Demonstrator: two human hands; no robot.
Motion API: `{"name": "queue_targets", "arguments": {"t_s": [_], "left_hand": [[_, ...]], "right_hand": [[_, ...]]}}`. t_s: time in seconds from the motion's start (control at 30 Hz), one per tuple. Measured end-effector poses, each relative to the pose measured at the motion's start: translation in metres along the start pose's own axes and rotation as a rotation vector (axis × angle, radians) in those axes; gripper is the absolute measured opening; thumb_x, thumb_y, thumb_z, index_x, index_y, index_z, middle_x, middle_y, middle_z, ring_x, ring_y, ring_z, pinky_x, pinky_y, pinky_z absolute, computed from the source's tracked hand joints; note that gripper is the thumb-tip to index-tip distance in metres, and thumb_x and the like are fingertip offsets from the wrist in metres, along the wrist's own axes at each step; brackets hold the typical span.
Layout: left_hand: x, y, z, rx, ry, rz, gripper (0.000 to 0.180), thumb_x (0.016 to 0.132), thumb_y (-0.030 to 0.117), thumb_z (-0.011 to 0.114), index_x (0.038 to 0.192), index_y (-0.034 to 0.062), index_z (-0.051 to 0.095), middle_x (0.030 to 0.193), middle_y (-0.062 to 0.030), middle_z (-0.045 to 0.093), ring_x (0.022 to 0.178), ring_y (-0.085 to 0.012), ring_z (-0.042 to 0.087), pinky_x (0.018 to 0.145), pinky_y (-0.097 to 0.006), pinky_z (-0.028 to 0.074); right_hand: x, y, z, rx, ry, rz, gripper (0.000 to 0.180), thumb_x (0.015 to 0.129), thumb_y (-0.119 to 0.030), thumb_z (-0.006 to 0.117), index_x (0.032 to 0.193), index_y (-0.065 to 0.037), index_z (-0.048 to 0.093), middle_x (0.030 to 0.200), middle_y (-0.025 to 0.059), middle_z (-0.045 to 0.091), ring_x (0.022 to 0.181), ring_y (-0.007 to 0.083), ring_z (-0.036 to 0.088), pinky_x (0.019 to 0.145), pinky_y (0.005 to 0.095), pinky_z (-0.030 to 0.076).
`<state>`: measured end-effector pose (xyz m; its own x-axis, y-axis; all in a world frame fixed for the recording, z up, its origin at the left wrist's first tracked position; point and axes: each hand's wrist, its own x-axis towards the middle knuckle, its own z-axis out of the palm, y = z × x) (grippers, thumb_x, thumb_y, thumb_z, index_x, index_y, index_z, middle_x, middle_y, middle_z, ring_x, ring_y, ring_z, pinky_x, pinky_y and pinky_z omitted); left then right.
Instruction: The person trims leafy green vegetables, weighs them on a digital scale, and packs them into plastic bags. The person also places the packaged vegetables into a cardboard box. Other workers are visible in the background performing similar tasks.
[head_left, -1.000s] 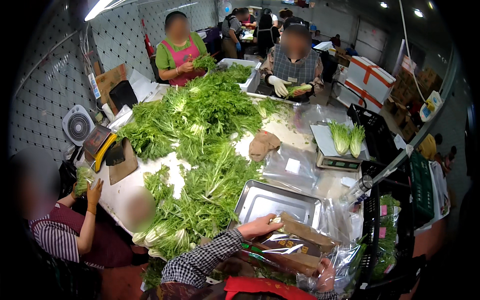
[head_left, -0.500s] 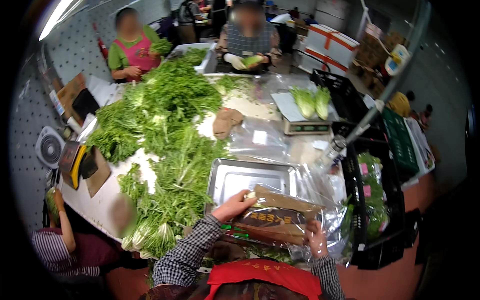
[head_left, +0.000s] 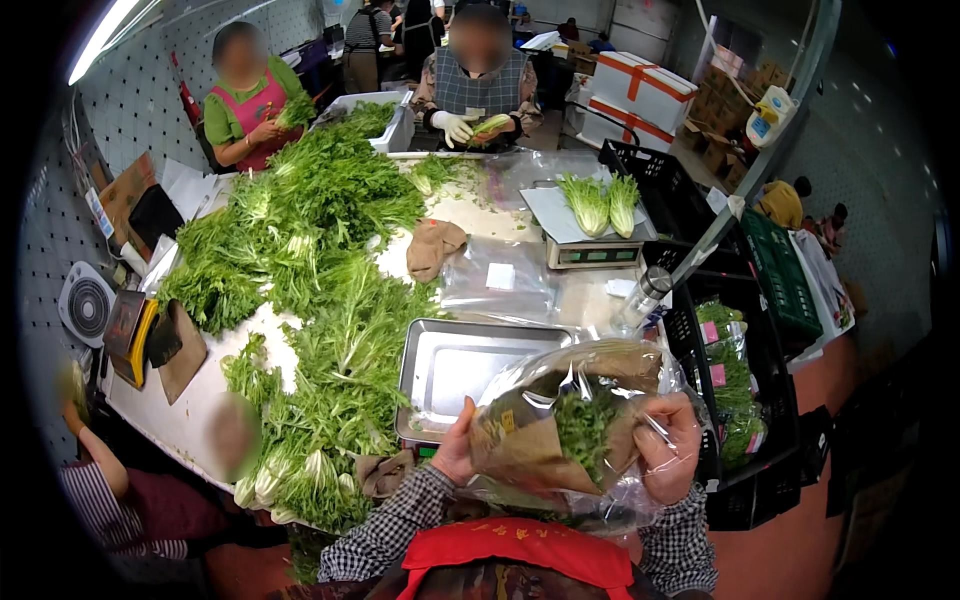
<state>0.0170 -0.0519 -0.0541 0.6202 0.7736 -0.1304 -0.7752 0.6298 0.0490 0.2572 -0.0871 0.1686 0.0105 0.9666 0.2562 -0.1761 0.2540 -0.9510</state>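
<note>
Beside patterned walls, greens crowd a white table; left hand and right hand grip a clear bag.

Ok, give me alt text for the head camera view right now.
The person's left hand and right hand hold a clear bag showing brown wrapping and leafy greens. Loose greens heap the table at left, beside a metal tray; two heads sit on a scale beyond.

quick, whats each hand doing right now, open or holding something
Left hand: holding the clear bag of greens at its left end, fingers partly hidden.
Right hand: closed on the bag's right end.
</note>
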Motion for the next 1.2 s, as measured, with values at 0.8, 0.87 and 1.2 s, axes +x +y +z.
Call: {"name": "queue_targets", "arguments": {"t_s": [0.8, 0.87, 1.2], "left_hand": [[0.004, -0.015, 0.016, -0.223, -0.258, 0.058, 0.071, 0.096, 0.055, 0.05, 0.147, 0.0067, 0.037, 0.147, -0.0164, 0.045, 0.133, -0.031, 0.046, 0.112, -0.047, 0.037], [0.005, -0.013, 0.005, -0.13, -0.169, 0.096, 0.073, 0.097, 0.054, 0.05, 0.15, 0.0071, 0.032, 0.15, -0.0162, 0.041, 0.136, -0.0306, 0.043, 0.114, -0.047, 0.034], [-0.034, 0.05, 0.001, 0.244, 0.271, 0.407, 0.06, 0.092, 0.023, 0.063, 0.144, 0.0059, 0.037, 0.139, -0.0139, 0.051, 0.125, -0.0291, 0.054, 0.102, -0.049, 0.048]], "right_hand": [[0.009, -0.039, -0.031, -0.679, 0.202, -0.385, 0.01, 0.076, -0.007, 0.059, 0.085, -0.003, 0.058, 0.083, 0.0025, 0.053, 0.076, 0.0114, 0.049, 0.071, 0.0236, 0.039], [0.016, -0.049, -0.032, -0.22, 0.345, -0.401, 0.007, 0.081, -0.007, 0.056, 0.086, -0.002, 0.057, 0.082, 0.0004, 0.05, 0.073, 0.0092, 0.045, 0.07, 0.0225, 0.036], [0.042, 0.014, -0.162, 0.07, 0.322, -0.164, 0.039, 0.096, -0.015, 0.056, 0.13, 0.0, 0.045, 0.127, 0.0111, 0.054, 0.114, 0.0221, 0.057, 0.099, 0.0339, 0.045]]}}
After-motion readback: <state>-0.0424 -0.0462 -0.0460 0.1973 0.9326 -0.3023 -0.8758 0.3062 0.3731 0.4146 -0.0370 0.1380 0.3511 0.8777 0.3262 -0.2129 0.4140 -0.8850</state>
